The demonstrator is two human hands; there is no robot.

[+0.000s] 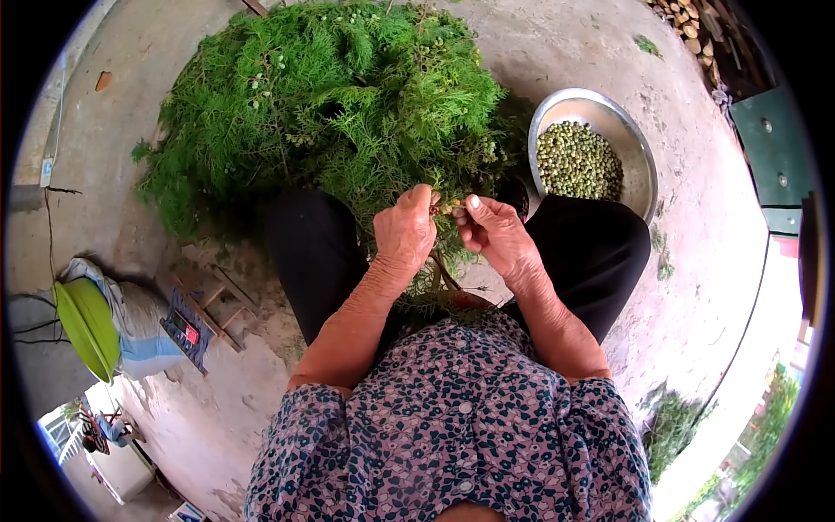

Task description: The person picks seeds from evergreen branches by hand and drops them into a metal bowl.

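My left hand [406,230] is closed around a cypress-like sprig, its fingers wrapped in front of my lap. Facing it, my right hand [498,235] pinches at small yellow-green cones [448,207] that show between the two hands. Exactly how many cones the fingertips touch is too small to tell. Just beyond my hands lies a large heap of green conifer branches [339,104], with small cones among the leaves. A round metal basin [639,139] stands on the floor past my right knee. Many loose round green cones [577,163] lie in it.
To the left, a small wooden stool [213,304] stands beside a filled sack [143,322] and a lime-green basin [87,326]. Stacked firewood [691,30] and a green cabinet [770,143] are at the far right. A cable runs along the right side.
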